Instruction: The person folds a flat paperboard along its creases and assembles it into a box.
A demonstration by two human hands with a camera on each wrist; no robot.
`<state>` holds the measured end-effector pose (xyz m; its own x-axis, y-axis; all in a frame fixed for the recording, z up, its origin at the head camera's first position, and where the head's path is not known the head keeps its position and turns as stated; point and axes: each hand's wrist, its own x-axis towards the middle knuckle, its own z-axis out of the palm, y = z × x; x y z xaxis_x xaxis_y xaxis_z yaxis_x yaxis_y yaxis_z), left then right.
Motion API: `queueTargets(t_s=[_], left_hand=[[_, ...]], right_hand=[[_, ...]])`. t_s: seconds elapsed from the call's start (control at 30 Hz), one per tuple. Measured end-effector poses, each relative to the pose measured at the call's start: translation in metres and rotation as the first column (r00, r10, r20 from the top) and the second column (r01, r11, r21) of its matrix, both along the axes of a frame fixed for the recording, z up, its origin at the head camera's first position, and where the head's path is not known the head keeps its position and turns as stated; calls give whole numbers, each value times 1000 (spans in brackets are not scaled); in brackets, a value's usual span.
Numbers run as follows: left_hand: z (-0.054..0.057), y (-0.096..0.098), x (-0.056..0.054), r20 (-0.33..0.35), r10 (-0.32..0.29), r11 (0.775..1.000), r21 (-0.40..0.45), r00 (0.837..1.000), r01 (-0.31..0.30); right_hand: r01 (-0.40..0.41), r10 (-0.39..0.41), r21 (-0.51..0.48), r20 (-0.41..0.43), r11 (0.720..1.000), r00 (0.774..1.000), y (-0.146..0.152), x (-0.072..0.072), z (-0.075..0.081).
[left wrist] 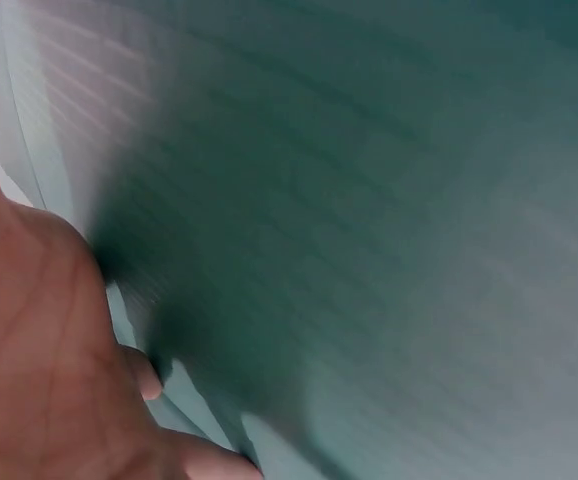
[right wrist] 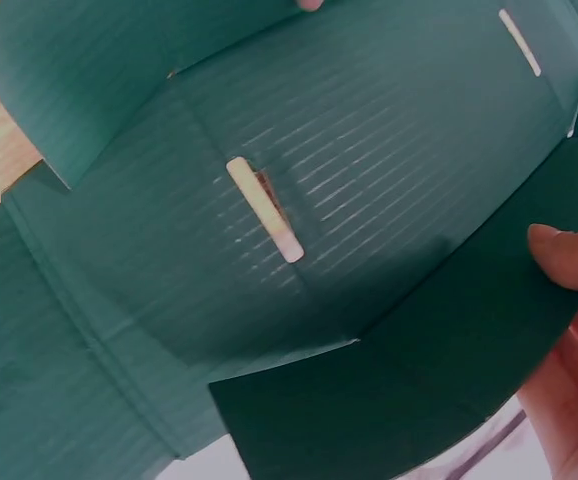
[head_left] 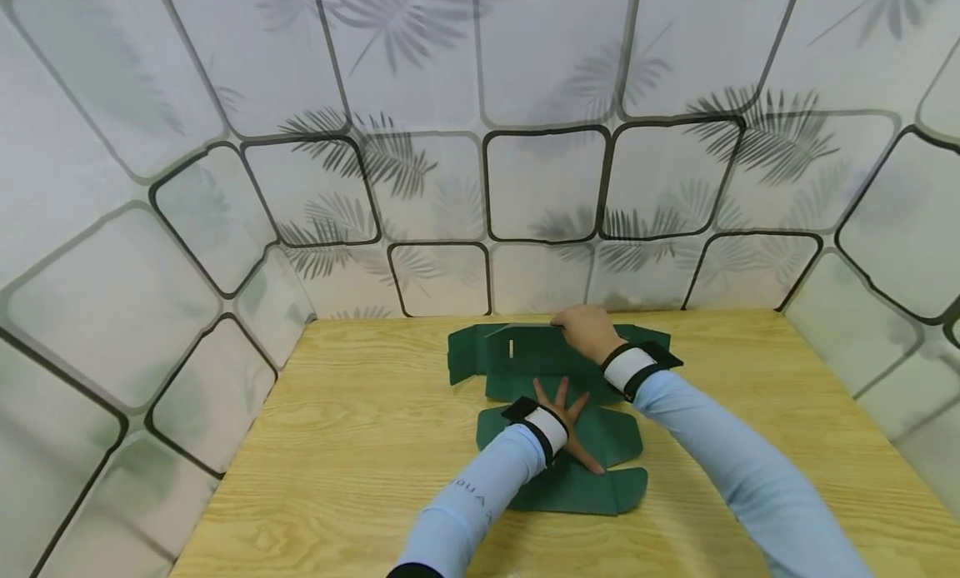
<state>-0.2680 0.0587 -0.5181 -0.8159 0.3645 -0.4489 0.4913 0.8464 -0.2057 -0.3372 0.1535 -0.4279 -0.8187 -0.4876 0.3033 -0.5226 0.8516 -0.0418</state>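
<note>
A green cardboard box blank (head_left: 570, 490), creased and cut into flaps, lies partly unfolded on the wooden table. My left hand (head_left: 566, 424) presses on its middle panel with fingers spread wide. Only the palm and some fingertips show beside the green surface in the left wrist view. At the far side, my right hand (head_left: 590, 332) grips the edge of a raised flap. The right wrist view shows the thumb (right wrist: 559, 255) on the near face of that flap (right wrist: 419, 340), with other fingers behind it. Two narrow slots, one of them this slot (right wrist: 266, 210), pierce the neighbouring panel.
The light wood table (head_left: 360, 445) extends on both sides of the cardboard. A pale patterned curtain (head_left: 540, 186) stands right behind the table's far edge and along both sides. Side flaps (head_left: 467, 353) of the cardboard stick out left and right at the back.
</note>
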Motion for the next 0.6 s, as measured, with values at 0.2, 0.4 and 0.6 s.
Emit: queueTargets(t_s=[0.2, 0.4, 0.6], left_hand=[[8, -8, 1, 12, -2, 999, 39, 1000, 2], [21, -17, 13, 28, 50, 980, 192, 998, -55], [31, -25, 13, -156, -52, 969, 231, 986, 87]], right_hand=[[-30, 31, 16, -47, 999, 998, -4, 3, 0], [-26, 29, 53, -58, 998, 998, -4, 2, 2], [-11, 12, 58, -27, 998, 1000, -2, 1, 3]])
